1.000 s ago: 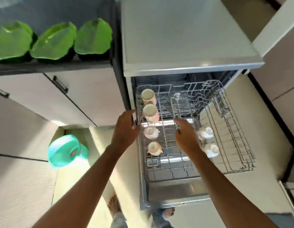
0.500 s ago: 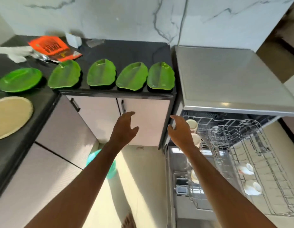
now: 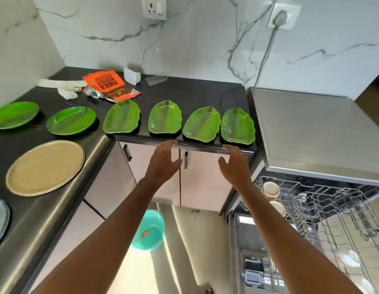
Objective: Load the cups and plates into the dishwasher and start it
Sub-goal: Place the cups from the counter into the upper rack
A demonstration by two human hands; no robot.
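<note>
Several green leaf-shaped plates (image 3: 202, 125) line the front edge of the black counter (image 3: 195, 93), with two round green plates (image 3: 71, 120) further left. My left hand (image 3: 163, 164) and my right hand (image 3: 235, 166) are raised just below that edge, both with spread fingers and holding nothing. The right hand is under the rightmost leaf plate (image 3: 237, 126). At the lower right the dishwasher's wire rack (image 3: 324, 206) is pulled out, with cups (image 3: 271, 188) standing along its left side and pale cups blurred further down.
A tan round plate (image 3: 45, 167) and a grey one lie on the left counter. An orange packet (image 3: 109, 85) and white cloth sit at the back. A teal bucket (image 3: 149, 231) stands on the floor below. The dishwasher's steel top (image 3: 311, 128) is to the right.
My view swung up from the rack to the counter. Both hands left the rack and rose toward the counter edge under the leaf plates.
</note>
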